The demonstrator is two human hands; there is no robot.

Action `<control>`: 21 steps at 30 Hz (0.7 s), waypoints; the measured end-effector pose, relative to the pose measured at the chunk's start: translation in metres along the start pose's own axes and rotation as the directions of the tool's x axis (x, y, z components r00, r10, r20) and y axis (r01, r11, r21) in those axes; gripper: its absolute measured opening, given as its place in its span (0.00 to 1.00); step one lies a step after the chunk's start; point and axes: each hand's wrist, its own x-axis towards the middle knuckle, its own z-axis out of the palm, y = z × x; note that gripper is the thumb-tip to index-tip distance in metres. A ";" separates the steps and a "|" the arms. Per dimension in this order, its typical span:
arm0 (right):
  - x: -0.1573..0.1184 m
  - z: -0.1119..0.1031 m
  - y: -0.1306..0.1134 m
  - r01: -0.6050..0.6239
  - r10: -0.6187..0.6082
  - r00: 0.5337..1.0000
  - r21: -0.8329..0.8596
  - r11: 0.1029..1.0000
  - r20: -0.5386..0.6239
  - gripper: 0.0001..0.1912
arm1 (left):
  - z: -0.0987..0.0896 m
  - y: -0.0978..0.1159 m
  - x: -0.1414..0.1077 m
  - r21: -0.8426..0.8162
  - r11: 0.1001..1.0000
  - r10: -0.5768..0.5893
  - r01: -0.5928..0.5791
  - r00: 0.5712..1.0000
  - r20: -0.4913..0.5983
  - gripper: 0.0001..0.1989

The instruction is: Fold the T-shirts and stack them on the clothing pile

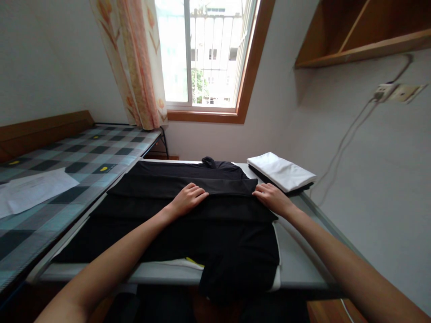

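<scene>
A black T-shirt lies spread sideways on the table, its sleeves toward the far and near sides. Long folds run across its middle from left to right. My left hand grips the raised fold near its middle, fingers bent over the cloth. At the right end of that same fold, my right hand pinches the fabric edge. The near sleeve hangs over the front of the table. Some white and a bit of yellow show from under the shirt.
The grey-white table stands against the right wall. A folded white cloth lies on black cloth at the back right. To the left is a bed with a checked mattress and papers. A cabled socket is on the right wall.
</scene>
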 end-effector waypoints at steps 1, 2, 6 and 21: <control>-0.001 0.001 0.002 -0.019 0.019 1.000 0.035 0.999 -0.007 0.10 | 0.000 0.000 0.000 -0.007 1.000 -0.007 0.007 1.000 0.004 0.14; -0.003 0.003 0.003 -0.039 0.040 0.999 0.071 0.997 -0.010 0.11 | 0.000 -0.001 0.000 -0.013 1.000 -0.011 0.011 1.000 0.011 0.13; -0.009 0.007 0.008 -0.103 0.097 0.994 0.210 0.972 0.041 0.17 | 0.005 0.000 -0.002 -0.060 0.998 0.023 -0.020 0.998 0.056 0.12; 0.097 -0.008 -0.076 -0.380 0.386 0.920 0.412 0.828 0.071 0.27 | 0.011 -0.022 -0.020 -0.158 0.821 -0.530 0.548 0.836 0.142 0.23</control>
